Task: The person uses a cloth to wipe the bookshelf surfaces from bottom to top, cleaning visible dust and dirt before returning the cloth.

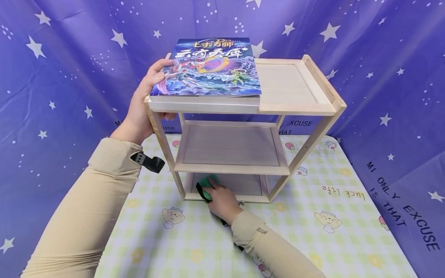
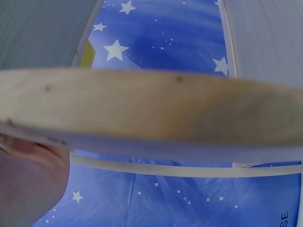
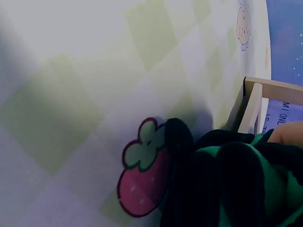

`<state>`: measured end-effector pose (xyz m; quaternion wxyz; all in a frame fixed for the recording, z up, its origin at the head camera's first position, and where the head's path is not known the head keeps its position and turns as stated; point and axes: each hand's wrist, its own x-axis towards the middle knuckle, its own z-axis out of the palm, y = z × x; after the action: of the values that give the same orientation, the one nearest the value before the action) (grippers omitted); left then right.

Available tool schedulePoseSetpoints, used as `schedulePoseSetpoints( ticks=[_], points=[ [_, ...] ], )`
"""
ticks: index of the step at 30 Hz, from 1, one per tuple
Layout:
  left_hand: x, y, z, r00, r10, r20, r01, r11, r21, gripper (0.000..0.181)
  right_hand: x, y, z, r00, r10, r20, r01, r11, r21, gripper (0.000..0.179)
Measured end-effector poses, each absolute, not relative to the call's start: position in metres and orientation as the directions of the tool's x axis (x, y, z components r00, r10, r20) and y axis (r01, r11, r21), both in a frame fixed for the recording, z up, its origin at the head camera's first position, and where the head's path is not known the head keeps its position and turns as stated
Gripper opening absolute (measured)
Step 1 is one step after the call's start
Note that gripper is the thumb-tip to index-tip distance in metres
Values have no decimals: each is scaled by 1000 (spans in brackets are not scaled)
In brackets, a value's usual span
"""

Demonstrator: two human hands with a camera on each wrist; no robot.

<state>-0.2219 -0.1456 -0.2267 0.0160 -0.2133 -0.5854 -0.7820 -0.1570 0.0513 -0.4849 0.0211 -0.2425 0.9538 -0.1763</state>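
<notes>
A light wooden three-tier shelf (image 1: 232, 168) stands on the table. My left hand (image 1: 144, 92) grips the left end of its top tier, with fingers over the end and beside a blue illustrated book (image 1: 208, 77). In the left wrist view, part of the left hand (image 2: 35, 175) shows below the shelf's side bar (image 2: 142, 106). Down at the bottom tier (image 1: 243, 184), my right hand (image 1: 222, 202) holds a soft green cloth (image 1: 213, 180) with black bands against the tier's left part. The right wrist view shows black-and-green folds of this cloth (image 3: 272, 184) close over the tablecloth.
A checked green-and-white tablecloth (image 1: 299, 243) with cartoon prints covers the table. Purple-blue curtain (image 1: 399, 116) with white stars hangs behind and at both sides. The shelf's middle tier (image 1: 231, 144) lies above the right hand. The book covers the left part of the top tier.
</notes>
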Motion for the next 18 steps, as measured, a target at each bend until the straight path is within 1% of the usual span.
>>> schedulePoseSetpoints(
  ticks=[10,18],
  points=[
    [-221,-146,-227,-917,219,333,263,-295,918,38,-155,64,-488,-891,-452,42,-435,823,-365,52],
    [-221,-146,-225,-916,223,334,259,-308,916,37,-154,75,-489,-894,-441,78,-439,827,-352,53]
  ],
)
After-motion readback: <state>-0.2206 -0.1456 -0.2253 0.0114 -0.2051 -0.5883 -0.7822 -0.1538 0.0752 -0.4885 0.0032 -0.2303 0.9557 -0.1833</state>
